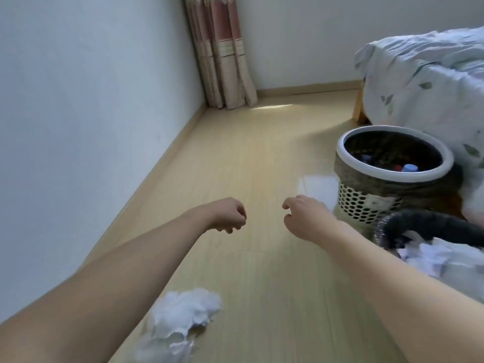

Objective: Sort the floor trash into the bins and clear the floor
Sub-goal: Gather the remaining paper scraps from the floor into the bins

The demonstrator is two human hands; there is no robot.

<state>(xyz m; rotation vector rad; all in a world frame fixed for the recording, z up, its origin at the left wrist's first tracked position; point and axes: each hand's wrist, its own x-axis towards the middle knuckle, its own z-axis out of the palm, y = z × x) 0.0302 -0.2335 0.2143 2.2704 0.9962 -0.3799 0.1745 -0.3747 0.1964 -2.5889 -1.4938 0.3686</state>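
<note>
Both the left hand (229, 214) and the right hand (303, 214) hang loosely curled and hold nothing; crumpled white paper (180, 323) lies on the floor (262, 158) under the left forearm; two bins (392, 163) stand at right.

- My left hand (230, 216) and right hand (303, 216) hover empty, fingers loosely curled.
- Crumpled white paper (180, 326) lies near left (on the floor (235, 158)).
- White-rimmed bin (392, 171) stands far right.
</note>
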